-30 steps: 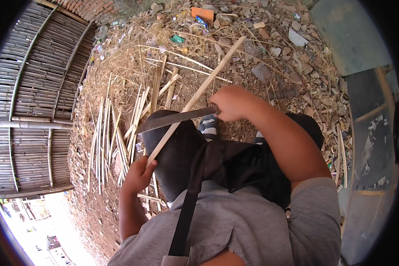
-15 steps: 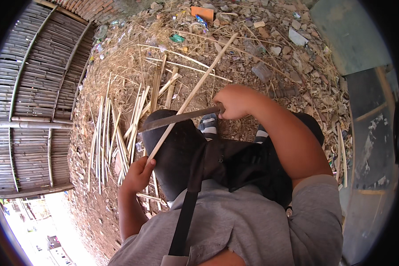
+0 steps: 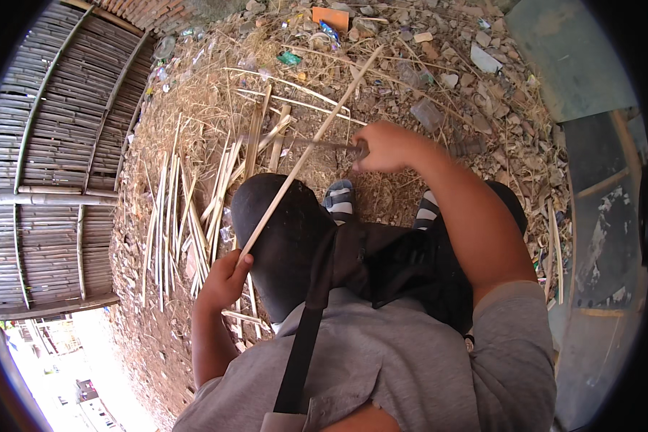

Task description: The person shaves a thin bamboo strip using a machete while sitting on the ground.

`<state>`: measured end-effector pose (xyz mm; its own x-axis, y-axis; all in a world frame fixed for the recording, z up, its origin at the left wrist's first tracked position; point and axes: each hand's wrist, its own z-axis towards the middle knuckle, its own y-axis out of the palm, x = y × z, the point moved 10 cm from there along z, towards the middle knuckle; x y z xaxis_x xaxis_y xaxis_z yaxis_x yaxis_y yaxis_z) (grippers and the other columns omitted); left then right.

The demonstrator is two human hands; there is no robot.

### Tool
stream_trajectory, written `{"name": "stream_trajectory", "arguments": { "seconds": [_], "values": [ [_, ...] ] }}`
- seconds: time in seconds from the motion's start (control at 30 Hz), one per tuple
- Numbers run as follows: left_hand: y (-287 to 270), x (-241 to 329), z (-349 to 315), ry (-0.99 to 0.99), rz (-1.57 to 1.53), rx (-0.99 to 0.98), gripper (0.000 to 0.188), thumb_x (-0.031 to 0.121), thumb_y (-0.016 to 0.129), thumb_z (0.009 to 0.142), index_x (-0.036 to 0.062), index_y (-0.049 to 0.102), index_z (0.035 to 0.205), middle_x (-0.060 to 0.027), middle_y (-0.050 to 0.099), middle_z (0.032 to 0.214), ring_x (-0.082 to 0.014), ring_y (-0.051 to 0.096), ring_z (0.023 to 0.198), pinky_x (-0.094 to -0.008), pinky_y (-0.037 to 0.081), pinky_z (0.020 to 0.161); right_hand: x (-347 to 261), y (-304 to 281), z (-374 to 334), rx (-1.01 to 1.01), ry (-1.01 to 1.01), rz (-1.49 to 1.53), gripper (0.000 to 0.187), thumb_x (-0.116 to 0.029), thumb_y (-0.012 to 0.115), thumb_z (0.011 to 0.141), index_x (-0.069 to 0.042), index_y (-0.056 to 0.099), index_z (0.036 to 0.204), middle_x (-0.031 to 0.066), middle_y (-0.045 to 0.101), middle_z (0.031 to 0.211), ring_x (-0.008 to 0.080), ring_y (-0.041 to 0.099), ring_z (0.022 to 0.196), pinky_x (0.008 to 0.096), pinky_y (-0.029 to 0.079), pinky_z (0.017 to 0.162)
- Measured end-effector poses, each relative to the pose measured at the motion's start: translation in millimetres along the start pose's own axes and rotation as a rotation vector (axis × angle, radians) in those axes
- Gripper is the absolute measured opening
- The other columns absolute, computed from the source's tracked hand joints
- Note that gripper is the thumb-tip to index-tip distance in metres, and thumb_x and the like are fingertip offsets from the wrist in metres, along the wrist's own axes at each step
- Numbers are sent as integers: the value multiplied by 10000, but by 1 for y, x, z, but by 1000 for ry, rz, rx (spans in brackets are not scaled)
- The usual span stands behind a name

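Observation:
My left hand [image 3: 225, 279] is closed around the near end of a long pale bamboo strip [image 3: 275, 204]. The strip slants up and away to the right, passing over my dark-clothed left knee [image 3: 295, 216]. In my right hand [image 3: 387, 146] is the handle of a long-bladed knife [image 3: 331, 145], gripped in a fist. Its blade, thin and smeared by motion, points left and crosses the strip around mid-length. Whether the edge touches the strip I cannot tell.
Several split bamboo strips [image 3: 167, 223] lie on the dry ground to the left. A slatted bamboo wall [image 3: 61, 129] stands at far left, grey sheet panels [image 3: 572, 65] at right. Stones, an orange piece [image 3: 330, 18] and a clear plastic container [image 3: 426, 114] lie ahead.
My right hand has moved slightly away from me with the knife, and the blade has shifted farther up along the strip. My left hand has barely moved.

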<state>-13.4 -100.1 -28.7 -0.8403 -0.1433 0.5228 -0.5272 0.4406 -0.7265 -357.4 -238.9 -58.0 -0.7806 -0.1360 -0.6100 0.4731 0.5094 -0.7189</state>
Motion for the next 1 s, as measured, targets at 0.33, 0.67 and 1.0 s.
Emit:
{"name": "stream_trajectory", "arguments": {
  "seconds": [0.33,0.67,1.0],
  "values": [
    [-2,3,-3,-38,-47,-35,443,393,517,1059,-7,590,883,-24,521,671,-125,459,629,-333,411,582,-17,22,1,14,-84,-141,431,-320,776,762,-66,722,1106,176,720,975,322,700,961,431,544,840],
    [1,0,-3,-12,-67,-29,444,394,551,1042,-23,602,896,-28,526,682,-117,471,666,-329,415,596,41,-3,14,132,49,27,479,-325,781,778,-19,705,1138,192,717,1011,339,693,982,434,540,868],
    [5,-1,-5,-53,6,-70,351,325,563,1041,-21,627,1035,-13,556,751,-101,487,723,-304,424,654,55,-8,12,128,116,37,442,-299,763,783,-36,707,1133,189,722,954,333,704,920,432,552,827]
  ]
}}
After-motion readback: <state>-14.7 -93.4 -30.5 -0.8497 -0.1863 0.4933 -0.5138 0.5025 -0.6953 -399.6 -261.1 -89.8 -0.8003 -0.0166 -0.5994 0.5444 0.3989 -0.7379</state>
